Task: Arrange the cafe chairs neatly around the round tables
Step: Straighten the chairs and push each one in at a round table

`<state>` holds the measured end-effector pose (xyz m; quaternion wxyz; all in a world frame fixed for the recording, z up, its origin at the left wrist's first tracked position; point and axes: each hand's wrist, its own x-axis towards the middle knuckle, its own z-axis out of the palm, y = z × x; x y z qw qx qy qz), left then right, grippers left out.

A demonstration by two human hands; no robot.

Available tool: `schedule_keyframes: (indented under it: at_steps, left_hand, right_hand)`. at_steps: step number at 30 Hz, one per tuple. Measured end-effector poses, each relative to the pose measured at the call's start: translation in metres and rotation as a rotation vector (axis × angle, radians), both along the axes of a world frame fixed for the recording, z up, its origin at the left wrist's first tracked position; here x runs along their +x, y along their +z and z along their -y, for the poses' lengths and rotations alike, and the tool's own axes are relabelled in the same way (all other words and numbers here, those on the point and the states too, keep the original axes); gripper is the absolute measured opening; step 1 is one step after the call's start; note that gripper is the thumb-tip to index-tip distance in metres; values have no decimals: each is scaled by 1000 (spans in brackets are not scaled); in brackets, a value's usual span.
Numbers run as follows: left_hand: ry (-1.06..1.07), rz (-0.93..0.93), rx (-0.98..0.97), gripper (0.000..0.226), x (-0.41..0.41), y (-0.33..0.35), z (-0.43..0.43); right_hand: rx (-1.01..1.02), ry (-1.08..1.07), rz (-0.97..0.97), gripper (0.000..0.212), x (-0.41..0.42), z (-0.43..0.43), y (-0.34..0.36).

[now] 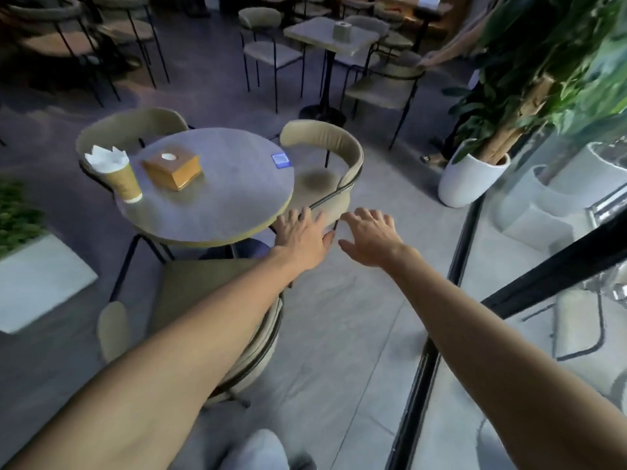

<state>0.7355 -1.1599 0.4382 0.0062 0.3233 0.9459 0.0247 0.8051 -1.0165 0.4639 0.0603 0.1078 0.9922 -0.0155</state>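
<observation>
Head view: left hand and right hand spread, empty, at skewed side chair beside round table; front chair tucked in, side chair apparently left to straighten.

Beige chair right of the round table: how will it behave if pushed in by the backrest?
Likely light: the chair has a thin black wire frame, so it should slide on the smooth floor. Pushed high on its curved backrest, it may tilt before sliding.
</observation>
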Motion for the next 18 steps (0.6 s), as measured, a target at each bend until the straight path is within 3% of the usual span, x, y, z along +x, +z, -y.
schedule_keyframes:
  at_steps: [7,18]
  left_hand:
    - [11,12,-30,44,-58,-22,-114]
    - [88,88,-74,47,-217,-36,-324]
  right_hand:
    - [-14,0,29,57,-59,-120,-25]
    - [11,72,58,57,-223,-305,-30]
